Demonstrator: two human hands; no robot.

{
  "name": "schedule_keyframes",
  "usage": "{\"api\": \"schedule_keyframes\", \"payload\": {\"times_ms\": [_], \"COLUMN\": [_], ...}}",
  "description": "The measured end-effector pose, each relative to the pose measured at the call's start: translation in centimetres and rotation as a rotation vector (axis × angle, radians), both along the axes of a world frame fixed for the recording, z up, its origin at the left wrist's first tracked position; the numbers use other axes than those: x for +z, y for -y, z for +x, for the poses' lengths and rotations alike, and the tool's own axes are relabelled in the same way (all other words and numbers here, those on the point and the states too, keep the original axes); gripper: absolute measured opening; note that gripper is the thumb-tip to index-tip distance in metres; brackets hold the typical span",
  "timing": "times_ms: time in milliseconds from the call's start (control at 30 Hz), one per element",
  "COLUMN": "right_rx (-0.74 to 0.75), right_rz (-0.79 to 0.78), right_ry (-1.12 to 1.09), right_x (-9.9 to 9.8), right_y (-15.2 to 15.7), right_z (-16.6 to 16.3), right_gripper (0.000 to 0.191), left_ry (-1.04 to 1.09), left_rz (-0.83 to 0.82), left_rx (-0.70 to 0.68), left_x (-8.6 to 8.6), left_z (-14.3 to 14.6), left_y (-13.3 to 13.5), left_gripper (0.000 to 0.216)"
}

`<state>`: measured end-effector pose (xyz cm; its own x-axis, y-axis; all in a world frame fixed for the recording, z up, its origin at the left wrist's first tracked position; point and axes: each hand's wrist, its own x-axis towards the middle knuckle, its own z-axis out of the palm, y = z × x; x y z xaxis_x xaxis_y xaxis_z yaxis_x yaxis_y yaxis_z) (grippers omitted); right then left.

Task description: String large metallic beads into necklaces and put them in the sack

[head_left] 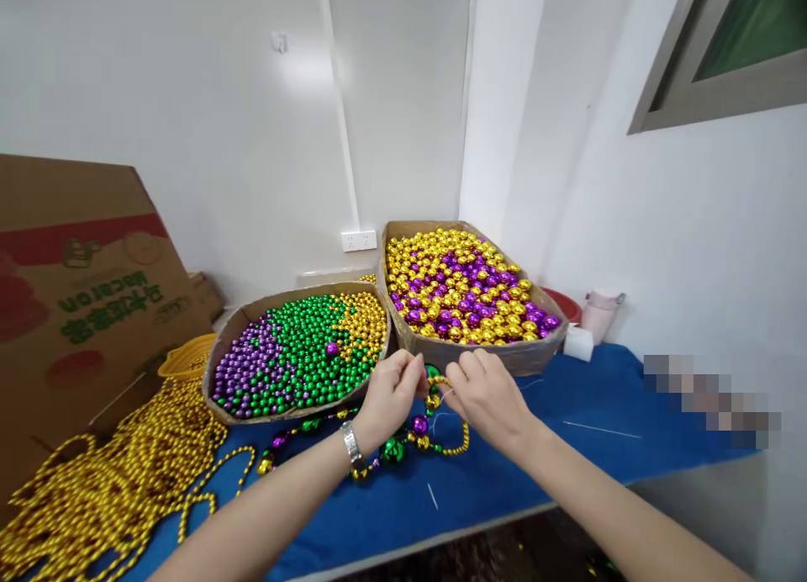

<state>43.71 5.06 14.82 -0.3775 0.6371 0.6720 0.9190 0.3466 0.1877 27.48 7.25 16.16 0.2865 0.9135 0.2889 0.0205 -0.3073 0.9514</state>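
Note:
My left hand (392,397) and my right hand (485,397) are close together above the blue cloth, both with fingers closed. Between them stretches the end of a bead necklace (420,426) in gold, purple and green, with a thin white thread hanging at it. My left fingers pinch the necklace near a green bead; my right fingers grip its small gold beads. The rest of the strand lies on the cloth below and behind my left wrist, which wears a metal watch. The exact pinch points are hidden by my fingers.
Behind my hands stand a box of small purple, green and gold beads (303,355) and a box of larger gold and purple beads (466,288). Gold bead strands (139,473) pile at left beside a carton (81,271). A pink cup (600,314) stands at right. Thread pieces lie on the blue cloth (504,464).

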Motion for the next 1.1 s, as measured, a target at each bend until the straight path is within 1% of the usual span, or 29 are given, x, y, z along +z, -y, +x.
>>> {"api": "schedule_keyframes", "payload": {"times_ms": [67, 100, 167, 200, 267, 333, 367, 400, 467, 500, 533, 633, 667, 700, 767, 867, 933, 1000, 1033, 1067, 1100], "right_rx": [-0.024, -0.038, -0.064, -0.072, -0.066, -0.027, 0.015, 0.065, 0.156, 0.182, 0.186, 0.168, 0.174, 0.187, 0.208, 0.221, 0.229, 0.225, 0.222, 0.231, 0.257], "right_rz": [0.01, 0.012, 0.003, -0.009, -0.046, -0.108, -0.176, -0.265, -0.432, -0.459, -0.415, -0.08, 0.001, 0.046, 0.067, 0.07, 0.047, 0.018, -0.013, -0.079, -0.183], "right_ry": [-0.048, -0.079, -0.155, -0.196, -0.277, -0.338, -0.391, -0.463, -0.622, -0.672, -0.675, -0.49, -0.437, -0.405, -0.398, -0.42, -0.454, -0.497, -0.533, -0.598, -0.696], "right_x": [-1.2, -1.9, -3.4, -4.1, -5.4, -6.3, -6.6, -6.9, -7.4, -7.7, -8.2, -10.1, -10.8, -11.5, -12.6, -13.2, -12.9, -12.2, -11.9, -11.7, -11.5], "right_y": [0.0, 0.1, 0.1, 0.2, 0.4, 0.6, 0.8, 0.8, 0.8, 0.6, 0.3, -0.9, -1.3, -1.7, -2.2, -2.4, -2.1, -1.4, -0.8, -0.1, 0.7], "right_z": [-0.1, -0.2, -0.6, -0.8, -1.3, -1.7, -1.7, -1.7, -1.6, -1.5, -1.4, -1.4, -1.4, -1.5, -1.8, -2.3, -2.7, -3.0, -3.1, -3.2, -3.2], "right_gripper": [0.029, 0.031, 0.033, 0.033, 0.031, 0.027, 0.026, 0.03, 0.047, 0.054, 0.057, 0.052, 0.049, 0.048, 0.047, 0.046, 0.043, 0.04, 0.038, 0.037, 0.036], "left_ry": [0.279, 0.405, 0.594, 0.653, 0.689, 0.63, 0.573, 0.501, 0.326, 0.232, 0.139, -0.137, -0.22, -0.289, -0.376, -0.408, -0.383, -0.302, -0.245, -0.186, -0.128], "left_rz": [-0.202, -0.269, -0.338, -0.354, -0.372, -0.373, -0.364, -0.346, -0.286, -0.251, -0.219, -0.149, -0.136, -0.126, -0.12, -0.16, -0.199, -0.223, -0.229, -0.231, -0.229], "left_rx": [0.03, 0.034, 0.021, 0.009, -0.02, -0.054, -0.058, -0.049, -0.013, -0.008, -0.016, -0.111, -0.149, -0.182, -0.239, -0.292, -0.307, -0.283, -0.254, -0.214, -0.17], "left_x": [-0.5, -0.6, -0.9, -1.0, -1.3, -1.6, -1.8, -2.0, -2.3, -2.6, -2.8, -3.6, -3.9, -4.1, -4.4, -4.9, -5.4, -5.9, -6.2, -6.4, -6.5], "left_z": [0.6, 0.8, 1.1, 1.1, 0.9, 0.5, 0.3, 0.0, -0.6, -1.0, -1.3, -2.0, -2.2, -2.3, -2.5, -2.6, -2.5, -2.5, -2.5, -2.5, -2.6], "left_y": [0.0, 0.1, 0.2, 0.3, 0.4, 0.5, 0.5, 0.5, 0.4, 0.4, 0.2, -0.4, -0.6, -0.9, -1.3, -1.8, -2.0, -2.0, -2.1, -2.1, -2.1], "left_gripper": [0.037, 0.037, 0.037, 0.037, 0.035, 0.033, 0.033, 0.034, 0.034, 0.034, 0.035, 0.037, 0.038, 0.039, 0.039, 0.04, 0.04, 0.041, 0.04, 0.04, 0.039]}}
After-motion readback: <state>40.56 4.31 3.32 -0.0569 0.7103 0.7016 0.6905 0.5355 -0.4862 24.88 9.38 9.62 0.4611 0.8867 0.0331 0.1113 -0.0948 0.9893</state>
